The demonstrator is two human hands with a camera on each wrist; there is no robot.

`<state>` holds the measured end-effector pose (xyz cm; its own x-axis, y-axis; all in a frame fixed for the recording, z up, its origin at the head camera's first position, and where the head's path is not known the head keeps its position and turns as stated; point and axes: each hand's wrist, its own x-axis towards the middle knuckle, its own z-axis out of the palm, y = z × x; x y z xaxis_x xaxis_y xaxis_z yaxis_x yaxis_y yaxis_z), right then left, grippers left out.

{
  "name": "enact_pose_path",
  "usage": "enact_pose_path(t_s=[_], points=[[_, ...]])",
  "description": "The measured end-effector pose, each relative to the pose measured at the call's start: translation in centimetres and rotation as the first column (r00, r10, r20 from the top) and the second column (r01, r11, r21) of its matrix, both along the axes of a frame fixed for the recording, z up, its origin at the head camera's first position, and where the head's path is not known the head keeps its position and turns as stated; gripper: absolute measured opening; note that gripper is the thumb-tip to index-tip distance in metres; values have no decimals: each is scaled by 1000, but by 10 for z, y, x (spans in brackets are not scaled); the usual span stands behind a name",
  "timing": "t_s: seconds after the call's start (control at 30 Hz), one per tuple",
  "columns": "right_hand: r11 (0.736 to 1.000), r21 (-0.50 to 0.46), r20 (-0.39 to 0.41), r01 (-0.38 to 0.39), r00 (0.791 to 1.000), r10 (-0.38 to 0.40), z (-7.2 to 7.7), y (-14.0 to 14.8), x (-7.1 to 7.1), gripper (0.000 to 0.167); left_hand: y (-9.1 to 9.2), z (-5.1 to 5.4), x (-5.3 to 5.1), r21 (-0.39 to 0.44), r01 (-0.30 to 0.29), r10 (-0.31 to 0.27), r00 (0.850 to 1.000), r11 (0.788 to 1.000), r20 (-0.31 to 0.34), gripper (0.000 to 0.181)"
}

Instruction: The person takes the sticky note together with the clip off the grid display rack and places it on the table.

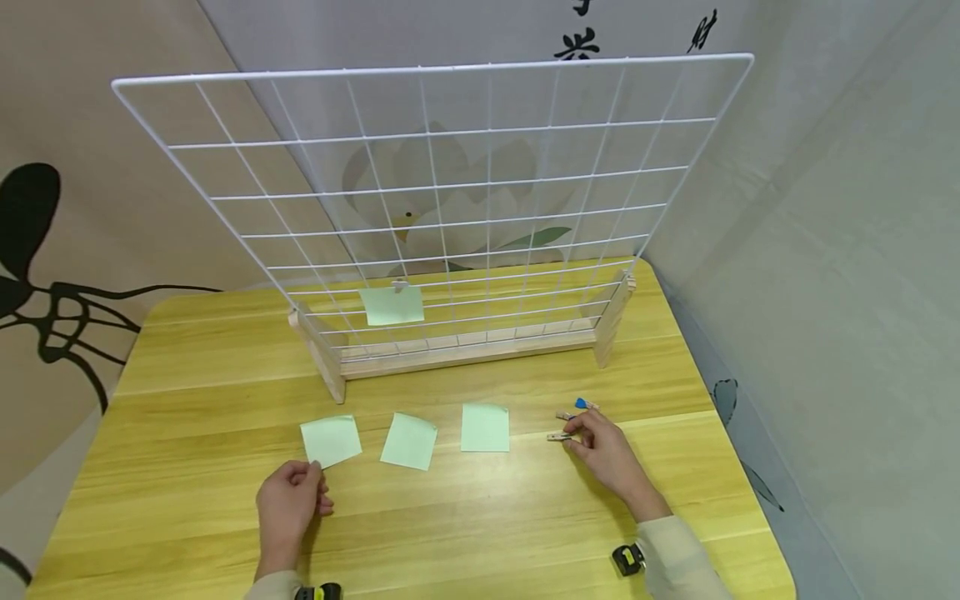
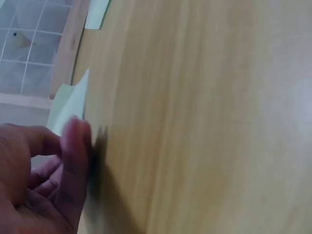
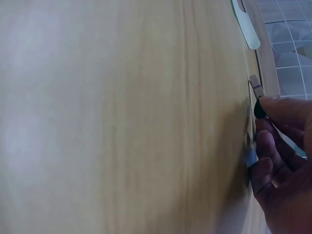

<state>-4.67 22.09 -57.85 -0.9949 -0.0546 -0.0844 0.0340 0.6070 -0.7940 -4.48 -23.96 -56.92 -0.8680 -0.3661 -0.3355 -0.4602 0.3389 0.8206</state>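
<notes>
My left hand (image 1: 291, 504) pinches the near corner of a pale green paper note (image 1: 332, 440), the leftmost of three on the table. In the left wrist view that note (image 2: 73, 105) stands tilted beyond the thumb and fingertips. At the right, my right hand (image 1: 606, 457) holds a small wooden clothespin (image 1: 557, 437) between thumb and finger; the right wrist view shows its dark green end (image 3: 260, 108) at the fingertips. Just beyond the hand lie a clothespin with a blue end (image 1: 583, 404) and another small clothespin (image 1: 564, 415), partly hidden by the fingers.
Two more green notes, a tilted one (image 1: 408, 442) and a straighter one (image 1: 485, 428), lie between the hands. Behind them a white wire grid (image 1: 487, 179) stands in a wooden base (image 1: 465, 354). A clip (image 1: 400, 285) holds another note (image 1: 393, 307) on the grid's lower left.
</notes>
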Motion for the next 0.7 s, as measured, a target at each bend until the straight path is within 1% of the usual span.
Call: enact_pose_path(t_s=[0.1, 0.2, 0.3, 0.4, 0.6, 0.7], points=[[1000, 1, 2, 8, 1000, -8, 0, 0, 0, 18, 0, 3, -3, -53, 44, -43, 999, 998, 22, 23], [1000, 8, 13, 10, 1000, -10, -1, -1, 1, 18, 0, 5, -3, -95, 71, -67, 997, 993, 49, 23], [1000, 14, 27, 7, 1000, -7, -2, -1, 2, 18, -1, 5, -1, -112, 87, -78, 994, 990, 75, 24], [1000, 8, 23, 6, 1000, -6, -4, -1, 2, 18, -2, 5, -1, -129, 98, -87, 993, 987, 85, 26], [1000, -4, 24, 15, 1000, -15, -3, 0, 1, 18, -4, 7, -3, -146, 102, -90, 992, 984, 89, 26], [1000, 0, 29, 19, 999, -19, -2, 0, 0, 18, -5, 9, -5, -179, 120, -103, 990, 977, 99, 26]])
